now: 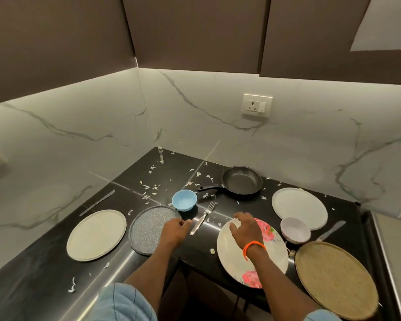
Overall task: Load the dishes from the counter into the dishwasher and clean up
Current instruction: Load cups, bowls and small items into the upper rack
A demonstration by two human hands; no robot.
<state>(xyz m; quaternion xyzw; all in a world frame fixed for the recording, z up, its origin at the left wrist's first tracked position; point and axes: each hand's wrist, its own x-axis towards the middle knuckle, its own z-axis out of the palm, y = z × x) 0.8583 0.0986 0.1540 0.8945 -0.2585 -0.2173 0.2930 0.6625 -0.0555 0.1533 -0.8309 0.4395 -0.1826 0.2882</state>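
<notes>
A black counter [56, 286] is seen from above, set into a corner of marble-patterned wall. Both hands are extended over it.

The left hand [174, 229] is positioned at the right rim of the grey speckled plate [148, 228]. Its fingers are curled at that rim; whether the rim is actually pinched cannot be told. The right hand [245, 230] is placed on the far edge of the floral plate [264, 262], with the fingers bent down over the rim. An orange band [252, 247] is worn on that wrist. The floral plate lies flat near the front edge of the counter.

The remaining dishes are distributed as follows:
- A cream plate [96, 235] lies at the left, just beside the grey speckled plate.
- A blue bowl [184, 200] stands upright, touching or nearly touching the far rim of the grey speckled plate.
- A fork [203, 217] lies between the two hands, tines pointing away.
- A black frying pan [241, 180] is set behind the fork, handle pointing left.
- A white plate [299, 208] lies at the right rear.
- A lilac bowl [295, 230] stands between the floral plate and the white plate, overlapping the latter's near rim.
- A woven tan plate [336, 280] lies at the front right.
- One knife [97, 202] lies beyond the cream plate; a second knife [331, 230] lies beside the lilac bowl.
- A second fork [160, 154] rests in the far corner.

White scraps [148, 188] are scattered across the counter, mostly behind the blue bowl. A wall socket [257, 105] is fitted above the pan.
</notes>
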